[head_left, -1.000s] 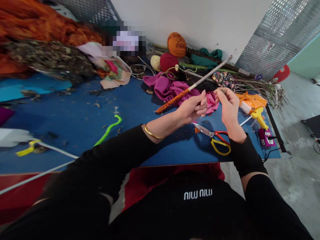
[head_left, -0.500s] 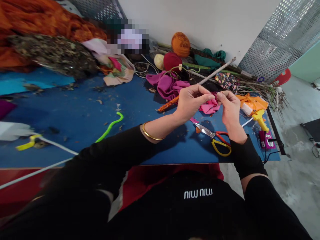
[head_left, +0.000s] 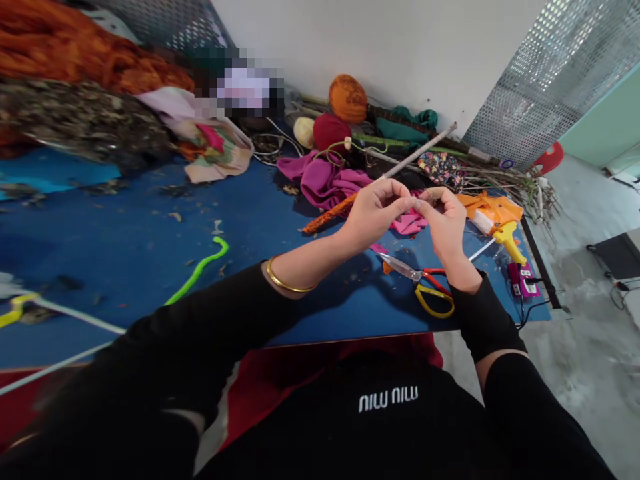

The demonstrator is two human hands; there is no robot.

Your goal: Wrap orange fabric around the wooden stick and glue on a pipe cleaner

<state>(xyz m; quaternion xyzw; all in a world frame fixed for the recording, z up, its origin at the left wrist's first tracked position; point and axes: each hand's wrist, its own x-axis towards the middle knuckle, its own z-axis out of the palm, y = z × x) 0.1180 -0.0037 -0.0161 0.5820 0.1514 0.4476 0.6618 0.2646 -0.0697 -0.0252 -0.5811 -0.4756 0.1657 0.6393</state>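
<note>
My left hand (head_left: 375, 210) and my right hand (head_left: 443, 217) meet fingertip to fingertip above the blue table (head_left: 270, 233). Thumb and forefinger are pinched on each hand; whatever is between them is too small or hidden to make out. Behind the fingers lie bright pink cloth (head_left: 409, 223) and a pale stick (head_left: 420, 152) that slants up to the right. Below my hands rest scissors (head_left: 420, 277) with one red and one yellow handle, blades pointing left. An orange-wrapped stick (head_left: 327, 217) lies just beyond my left wrist.
To the right are a yellow glue gun (head_left: 509, 241), a purple power socket (head_left: 523, 280) with cables, and orange cloth (head_left: 493, 208). Magenta cloth (head_left: 320, 180), wrapped balls and twigs (head_left: 520, 183) line the wall. A green pipe cleaner (head_left: 197, 270) lies left, near dry leaves (head_left: 85, 123).
The view has turned slightly right, so the table's things sit further left. My fingertips have come closer together; both pinches stay closed.
</note>
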